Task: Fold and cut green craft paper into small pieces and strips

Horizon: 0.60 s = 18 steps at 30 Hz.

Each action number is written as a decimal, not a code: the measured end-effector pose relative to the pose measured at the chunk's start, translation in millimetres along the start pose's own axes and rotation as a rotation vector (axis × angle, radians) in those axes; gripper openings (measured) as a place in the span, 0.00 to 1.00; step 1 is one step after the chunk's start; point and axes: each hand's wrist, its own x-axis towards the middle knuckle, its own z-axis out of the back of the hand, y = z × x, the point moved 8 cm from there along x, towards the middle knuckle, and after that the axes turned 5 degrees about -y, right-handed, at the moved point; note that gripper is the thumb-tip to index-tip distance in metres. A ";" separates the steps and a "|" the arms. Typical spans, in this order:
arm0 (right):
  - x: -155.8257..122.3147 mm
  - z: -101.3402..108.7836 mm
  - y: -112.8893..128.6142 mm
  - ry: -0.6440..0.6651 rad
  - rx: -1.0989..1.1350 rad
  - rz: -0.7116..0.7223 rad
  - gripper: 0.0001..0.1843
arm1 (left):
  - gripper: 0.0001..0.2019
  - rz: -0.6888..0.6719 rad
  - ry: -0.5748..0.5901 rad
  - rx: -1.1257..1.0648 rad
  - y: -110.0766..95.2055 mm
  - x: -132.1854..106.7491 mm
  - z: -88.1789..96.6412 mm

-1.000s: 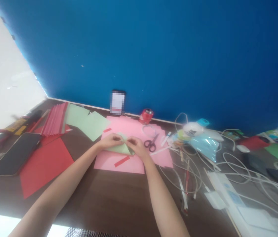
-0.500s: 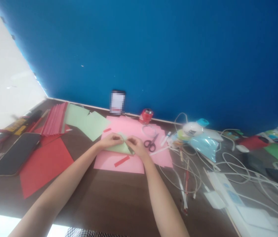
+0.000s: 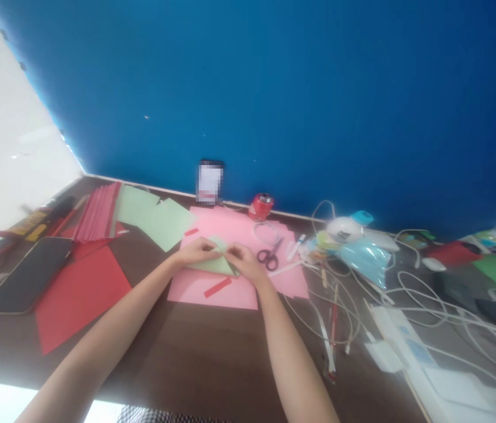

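Observation:
My left hand [image 3: 195, 251] and my right hand [image 3: 244, 262] meet over a small pale green folded paper [image 3: 215, 265]. Both hands pinch it, fingers curled and pressed on its top edge. The green piece lies on a pink sheet [image 3: 239, 235] on the dark wooden table [image 3: 195, 352]. A short red paper strip [image 3: 218, 287] rests on the pink sheet just below my hands. Small scissors [image 3: 269, 256] with dark handles lie just right of my right hand.
Red paper sheets [image 3: 78, 296], a folded pink stack [image 3: 98, 220], light green sheets [image 3: 155, 220] and a dark phone [image 3: 27, 276] lie to the left. A red tape roll [image 3: 260, 205] stands by the blue wall. White cables [image 3: 428, 305], chargers and pens crowd the right.

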 end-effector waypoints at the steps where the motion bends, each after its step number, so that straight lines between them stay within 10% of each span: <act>1: -0.1 0.1 0.6 -0.004 0.002 0.005 0.08 | 0.16 -0.004 0.004 -0.011 -0.5 0.0 -0.1; 18: -0.3 0.6 -5.5 -0.017 0.066 -0.041 0.10 | 0.15 -0.008 -0.045 0.016 -2.6 0.0 7.0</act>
